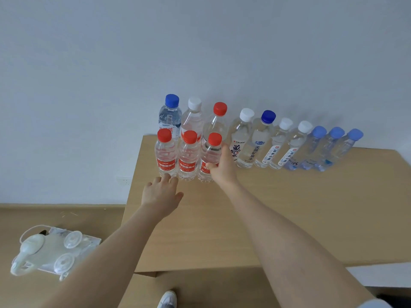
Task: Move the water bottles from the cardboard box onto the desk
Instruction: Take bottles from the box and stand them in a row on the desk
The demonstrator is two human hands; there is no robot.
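Right hand (222, 168) wrapped the full red-capped bottle (210, 152) at its label band, likely the stiffest hold; left hand (161, 193) lay open, apparently touching a neighbouring bottle (165, 155).

1. The bench (333, 207) is a light wood top that fills the centre and right of the frame.
2. Back row: ten upright bottles stand along its far edge, from a dark-blue-capped bottle (170, 117) at centre to three pale-blue-capped bottles (328, 152) at right.
3. Front row, near the bench's left edge: left red-capped bottle (165, 156), middle red-capped bottle (188, 157), right red-capped bottle (210, 152) — upright, side by side.
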